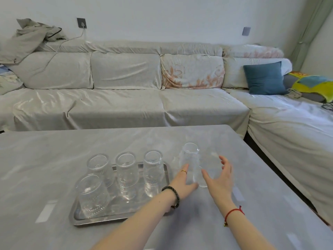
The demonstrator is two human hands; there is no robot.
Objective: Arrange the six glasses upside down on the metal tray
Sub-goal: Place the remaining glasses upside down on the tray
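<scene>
Fifth glass [191, 163] stands upright, between both open hands' [183, 183] loose grip.

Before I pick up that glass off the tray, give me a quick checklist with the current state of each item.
1. Four glasses on the metal tray upside down: ok.
2. Free spot on the tray's near right: ok.
3. Glass on the table within reach, between both hands: ok.
4. Left hand touching that glass: ok. Right hand open, not yet touching: not ok.
5. Which way up this glass stands: cannot tell, blurred.
6. Sixth glass located: cannot tell, only a faint smear right of the hands.
</scene>
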